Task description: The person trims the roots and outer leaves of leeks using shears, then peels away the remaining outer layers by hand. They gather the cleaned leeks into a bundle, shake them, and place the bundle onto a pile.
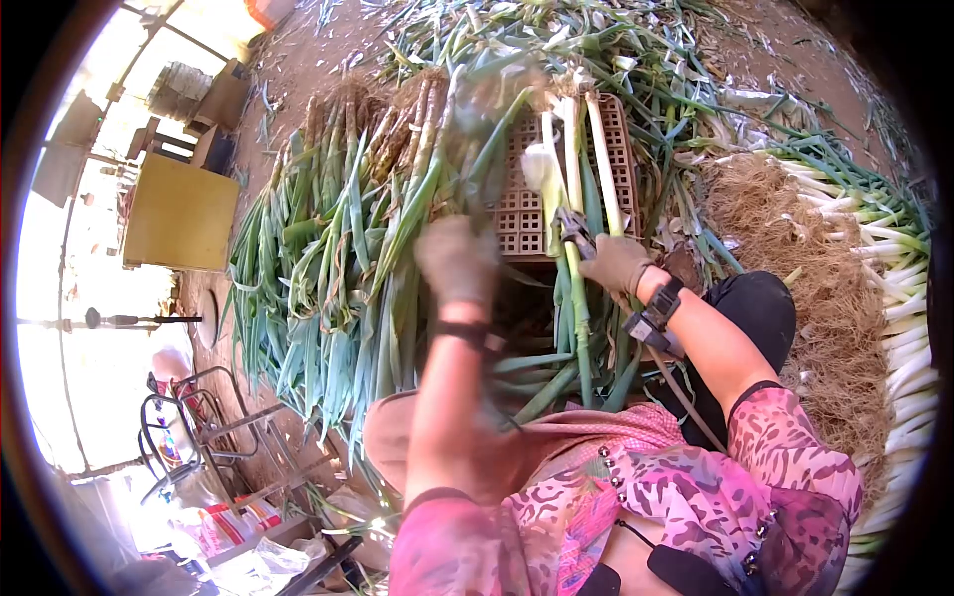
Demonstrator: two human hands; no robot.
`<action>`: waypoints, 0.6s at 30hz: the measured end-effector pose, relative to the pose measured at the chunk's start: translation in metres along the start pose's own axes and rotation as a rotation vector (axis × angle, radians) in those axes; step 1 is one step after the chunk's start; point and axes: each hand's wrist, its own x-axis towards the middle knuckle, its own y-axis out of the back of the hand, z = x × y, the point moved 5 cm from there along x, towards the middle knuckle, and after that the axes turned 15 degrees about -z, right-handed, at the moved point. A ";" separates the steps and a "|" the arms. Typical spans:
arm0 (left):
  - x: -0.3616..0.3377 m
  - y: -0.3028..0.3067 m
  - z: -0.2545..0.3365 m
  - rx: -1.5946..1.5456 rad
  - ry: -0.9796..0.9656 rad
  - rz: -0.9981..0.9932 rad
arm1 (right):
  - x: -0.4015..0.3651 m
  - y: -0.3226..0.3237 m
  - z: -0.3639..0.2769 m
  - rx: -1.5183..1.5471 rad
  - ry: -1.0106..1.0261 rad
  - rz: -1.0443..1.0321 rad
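My gloved right hand (616, 266) is closed around a dark metal-headed air gun (574, 226), with a hose (686, 402) running down below the wrist. Its head sits against the pale-stemmed leeks (573, 149) that lie over a tan plastic crate (519, 226). My left hand (457, 260), also gloved, is smeared by motion beside the green leaves of a leek (417, 214); its fingers cannot be made out. Just above it, a blurred leek stalk crosses the crate's left side. Unpeeled leeks (338, 189) with brown, dirty roots are heaped to the left.
Cleaned white leeks (904, 328) with tangled roots (820, 328) line the right side. Loose leaf scraps (537, 30) cover the ground at the back. On the left are a yellow box (182, 211), a metal chair frame (214, 427) and plastic bags (263, 566).
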 end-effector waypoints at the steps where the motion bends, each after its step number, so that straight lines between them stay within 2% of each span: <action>1: 0.011 -0.013 -0.053 0.159 0.212 -0.060 | -0.004 -0.006 0.002 -0.007 0.013 0.013; 2: 0.015 -0.026 -0.099 0.261 0.446 -0.209 | -0.006 -0.014 0.003 -0.015 0.028 0.025; 3: 0.012 -0.034 -0.127 0.191 0.539 -0.377 | -0.006 -0.023 0.005 -0.023 0.066 0.046; 4: 0.013 -0.034 -0.132 0.211 0.548 -0.478 | -0.005 -0.028 0.004 0.036 0.100 0.035; 6: 0.017 -0.032 -0.119 0.282 0.525 -0.501 | -0.030 -0.022 -0.032 0.009 0.248 -0.042; 8: 0.013 -0.043 -0.090 0.354 0.416 -0.396 | -0.049 -0.025 -0.072 0.049 0.510 0.037; 9: 0.005 -0.047 -0.072 0.312 0.341 -0.386 | -0.051 -0.022 -0.085 0.072 0.526 0.016; 11: -0.021 -0.034 -0.026 0.347 0.147 -0.250 | -0.029 -0.017 -0.083 0.167 0.474 0.045; 14: -0.061 -0.044 -0.006 0.269 0.085 -0.380 | -0.019 -0.006 -0.068 0.240 0.312 0.011; 17: -0.070 -0.037 -0.015 0.190 0.189 -0.533 | -0.013 -0.019 -0.033 0.196 0.227 -0.014; 18: -0.061 -0.031 -0.017 0.091 0.206 -0.444 | -0.011 -0.026 -0.021 0.191 0.195 -0.026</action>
